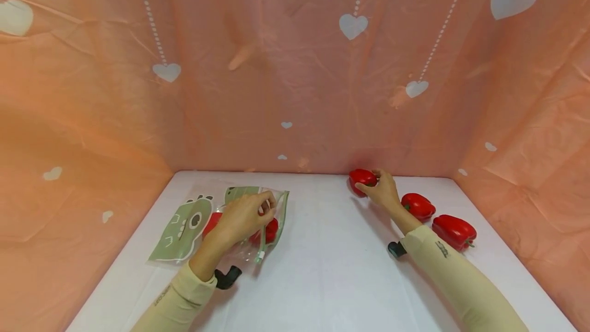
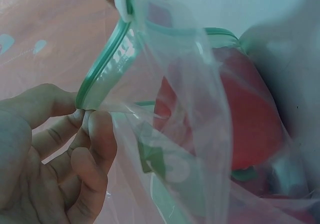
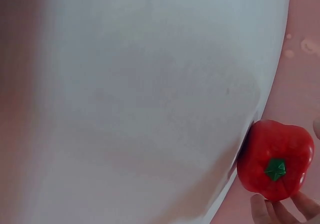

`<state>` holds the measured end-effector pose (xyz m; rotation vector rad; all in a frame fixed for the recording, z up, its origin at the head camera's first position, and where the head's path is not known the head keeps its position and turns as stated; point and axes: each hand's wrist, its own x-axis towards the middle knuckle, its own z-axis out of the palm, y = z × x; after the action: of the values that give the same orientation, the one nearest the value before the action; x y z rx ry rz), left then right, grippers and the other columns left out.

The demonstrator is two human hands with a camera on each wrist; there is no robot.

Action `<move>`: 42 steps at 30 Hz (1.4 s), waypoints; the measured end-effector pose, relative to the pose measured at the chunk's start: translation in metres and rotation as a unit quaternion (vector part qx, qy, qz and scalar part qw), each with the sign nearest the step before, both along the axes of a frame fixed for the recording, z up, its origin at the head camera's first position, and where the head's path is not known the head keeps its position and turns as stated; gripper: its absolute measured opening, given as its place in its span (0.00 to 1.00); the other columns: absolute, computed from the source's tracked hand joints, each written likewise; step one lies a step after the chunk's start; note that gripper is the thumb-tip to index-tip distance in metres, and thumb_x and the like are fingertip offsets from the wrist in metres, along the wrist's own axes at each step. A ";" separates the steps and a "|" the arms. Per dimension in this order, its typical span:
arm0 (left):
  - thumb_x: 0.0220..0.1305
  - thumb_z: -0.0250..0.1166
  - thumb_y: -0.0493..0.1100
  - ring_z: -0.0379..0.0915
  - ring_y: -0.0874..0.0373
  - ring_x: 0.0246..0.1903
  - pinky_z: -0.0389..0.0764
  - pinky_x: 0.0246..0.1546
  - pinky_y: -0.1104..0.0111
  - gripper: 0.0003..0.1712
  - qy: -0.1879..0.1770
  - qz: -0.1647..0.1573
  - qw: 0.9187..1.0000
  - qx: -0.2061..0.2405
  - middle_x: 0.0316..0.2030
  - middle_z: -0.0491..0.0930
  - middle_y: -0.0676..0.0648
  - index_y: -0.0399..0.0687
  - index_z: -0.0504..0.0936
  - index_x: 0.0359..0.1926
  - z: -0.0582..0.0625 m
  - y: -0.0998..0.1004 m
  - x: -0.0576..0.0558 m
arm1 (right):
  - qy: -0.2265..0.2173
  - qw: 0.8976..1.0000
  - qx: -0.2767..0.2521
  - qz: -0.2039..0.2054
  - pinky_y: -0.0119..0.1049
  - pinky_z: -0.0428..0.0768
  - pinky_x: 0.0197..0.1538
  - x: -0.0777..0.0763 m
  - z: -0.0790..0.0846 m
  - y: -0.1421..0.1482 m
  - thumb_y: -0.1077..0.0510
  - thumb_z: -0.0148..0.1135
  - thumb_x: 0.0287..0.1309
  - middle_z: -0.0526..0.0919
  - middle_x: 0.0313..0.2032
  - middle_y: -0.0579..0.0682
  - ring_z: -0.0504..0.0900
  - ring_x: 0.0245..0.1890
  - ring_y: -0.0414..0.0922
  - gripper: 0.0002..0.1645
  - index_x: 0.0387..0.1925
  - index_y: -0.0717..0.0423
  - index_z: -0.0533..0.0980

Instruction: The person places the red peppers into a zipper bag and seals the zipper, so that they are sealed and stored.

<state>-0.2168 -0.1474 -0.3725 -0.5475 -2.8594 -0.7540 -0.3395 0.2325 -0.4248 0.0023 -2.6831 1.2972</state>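
My left hand [image 1: 246,214] pinches the green zip edge of a clear resealable bag [image 2: 102,66] between thumb and fingers. Printed with a green cartoon monster, the bag [image 1: 182,232] lies on the left of the table with its mouth towards the right. Red bell peppers [image 2: 250,109] show through the plastic; how many is hard to tell. At the table's back edge, my right hand [image 1: 384,188] holds a red bell pepper [image 1: 361,181] between thumb and fingers. Its green stem [image 3: 275,169] faces the right wrist camera.
Two more red bell peppers lie on the right, one pepper [image 1: 418,206] beside my right forearm and another pepper [image 1: 454,231] nearer the side edge. A white cloth covers the table [image 1: 318,270]. Orange-pink curtains [image 1: 313,91] with white hearts enclose the back and sides.
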 end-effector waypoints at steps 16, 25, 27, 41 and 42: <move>0.70 0.72 0.44 0.74 0.64 0.27 0.76 0.28 0.67 0.03 0.005 -0.004 1.000 0.003 0.30 0.83 0.59 0.56 0.84 0.41 -0.002 0.000 -0.001 | -0.029 0.999 0.017 -0.007 0.63 0.73 0.71 0.000 0.001 0.001 0.54 0.73 0.68 0.67 0.70 0.71 0.66 0.70 0.69 0.47 0.75 0.70 0.58; 0.71 0.72 0.44 0.73 0.64 0.26 0.75 0.27 0.67 0.03 0.006 -0.001 1.000 -0.003 0.29 0.83 0.59 0.56 0.84 0.41 -0.003 0.001 -0.001 | -0.040 0.999 0.006 -0.010 0.62 0.73 0.71 0.001 0.000 0.001 0.55 0.72 0.69 0.67 0.69 0.71 0.67 0.70 0.68 0.46 0.75 0.70 0.58; 0.71 0.72 0.45 0.73 0.63 0.27 0.75 0.27 0.67 0.03 0.005 0.000 1.000 -0.003 0.30 0.83 0.59 0.57 0.84 0.41 -0.002 0.001 -0.001 | -0.042 0.999 0.002 -0.009 0.61 0.73 0.72 0.002 0.000 0.001 0.54 0.71 0.70 0.68 0.70 0.71 0.68 0.70 0.68 0.46 0.76 0.70 0.58; 0.70 0.72 0.43 0.75 0.62 0.28 0.76 0.29 0.66 0.04 -0.007 0.004 1.000 0.007 0.30 0.83 0.59 0.57 0.84 0.41 0.001 0.000 -0.001 | -0.039 0.999 -0.009 0.028 0.60 0.79 0.66 0.010 -0.001 0.000 0.50 0.74 0.68 0.71 0.69 0.68 0.71 0.69 0.67 0.47 0.76 0.64 0.60; 0.71 0.72 0.44 0.75 0.62 0.28 0.76 0.30 0.66 0.04 -0.009 0.004 1.000 0.008 0.30 0.83 0.59 0.57 0.84 0.41 0.001 0.000 0.000 | -0.036 0.999 -0.009 0.032 0.60 0.79 0.66 0.012 -0.001 -0.001 0.50 0.74 0.68 0.71 0.69 0.68 0.72 0.69 0.67 0.47 0.76 0.64 0.61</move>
<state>-0.2171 -0.1476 -0.3711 -0.5288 -2.8670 -0.7833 -0.3277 0.2311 -0.4256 0.0407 -2.7537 1.3648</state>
